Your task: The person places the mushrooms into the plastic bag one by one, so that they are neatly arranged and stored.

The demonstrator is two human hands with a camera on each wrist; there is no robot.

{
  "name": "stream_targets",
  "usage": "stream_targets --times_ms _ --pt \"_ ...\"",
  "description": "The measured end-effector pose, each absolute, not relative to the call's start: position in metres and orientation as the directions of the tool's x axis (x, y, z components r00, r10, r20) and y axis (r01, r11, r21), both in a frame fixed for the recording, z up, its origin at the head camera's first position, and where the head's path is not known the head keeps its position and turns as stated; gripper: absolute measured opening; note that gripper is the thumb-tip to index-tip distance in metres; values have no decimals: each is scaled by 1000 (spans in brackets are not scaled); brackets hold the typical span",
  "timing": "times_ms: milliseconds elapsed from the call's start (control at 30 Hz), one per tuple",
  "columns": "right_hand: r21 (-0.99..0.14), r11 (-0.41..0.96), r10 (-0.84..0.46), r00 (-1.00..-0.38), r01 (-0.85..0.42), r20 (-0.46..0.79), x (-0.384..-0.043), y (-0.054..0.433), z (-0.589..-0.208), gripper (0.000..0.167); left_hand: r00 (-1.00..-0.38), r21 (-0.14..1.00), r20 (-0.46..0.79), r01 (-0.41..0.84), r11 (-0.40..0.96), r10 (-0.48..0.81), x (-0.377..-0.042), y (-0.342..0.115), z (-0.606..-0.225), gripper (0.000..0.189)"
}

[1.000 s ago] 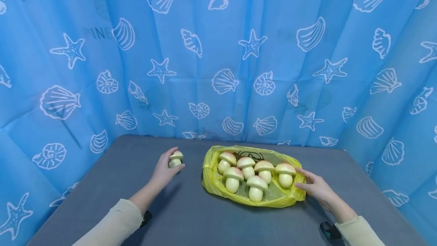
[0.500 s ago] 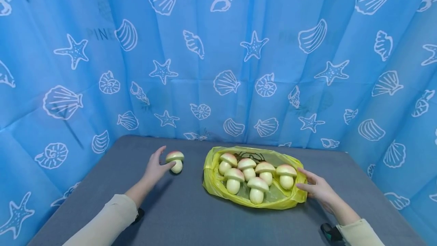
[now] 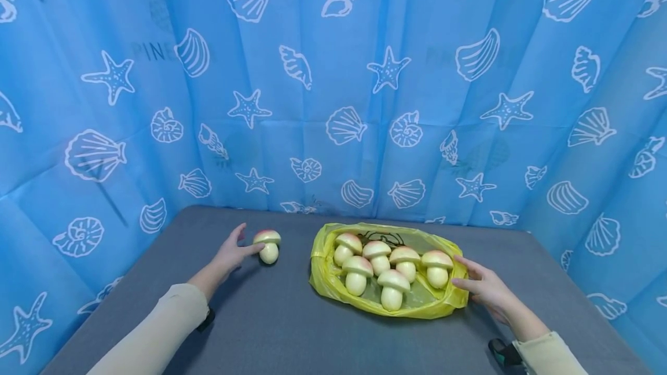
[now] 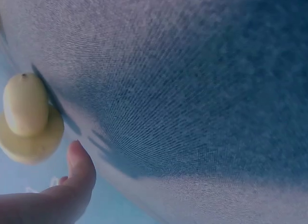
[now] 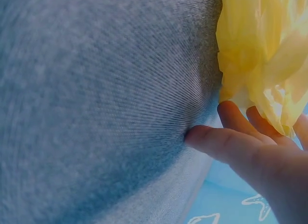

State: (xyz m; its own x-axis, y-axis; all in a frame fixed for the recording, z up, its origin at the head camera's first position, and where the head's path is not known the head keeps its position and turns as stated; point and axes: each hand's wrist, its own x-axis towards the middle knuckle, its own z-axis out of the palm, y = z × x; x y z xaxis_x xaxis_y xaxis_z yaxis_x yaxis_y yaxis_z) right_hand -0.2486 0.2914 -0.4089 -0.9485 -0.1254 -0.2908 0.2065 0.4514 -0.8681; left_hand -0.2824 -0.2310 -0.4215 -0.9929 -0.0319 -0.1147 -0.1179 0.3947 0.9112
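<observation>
A toy mushroom [image 3: 268, 253] with a pink-tinged cap and pale stem stands on the grey table, left of the bag. My left hand [image 3: 229, 255] is just to its left, thumb and fingers spread; the thumb overlaps the mushroom in the head view. A gap shows between that thumb [image 4: 81, 166] and the mushroom [image 4: 26, 106] in the left wrist view. On the right, my right hand [image 3: 488, 289] rests its loosely bent fingers against the end of a yellow plastic bag [image 3: 344, 296]. The bag lies wide open with several similar mushrooms [image 3: 392, 289] inside.
Grey cloth covers the table [image 3: 292, 334], whose far edge meets a blue curtain [image 3: 333, 91] with white shells and starfish. The curtain also runs along both sides. Black straps sit at both wrists.
My left hand has come off the mushroom and drawn back leftward, leaving it standing on the table. The right hand stays at the bag's end.
</observation>
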Motion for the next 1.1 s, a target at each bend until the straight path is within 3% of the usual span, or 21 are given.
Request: stream_targets --times_ms 233,833,1100 --pt "-875 429 -130 -943 224 -305 -250 291 -410 77 -989 894 -145 -128 430 7 -292 -226 -428 91" --pt "-906 387 -184 -948 172 -259 -251 296 -412 74 -960 893 -280 -256 370 11 -309 -221 -430 97" --pt "-901 400 -194 -945 170 -265 -251 296 -414 74 -961 887 -275 -258 383 -11 -309 -211 -430 90"
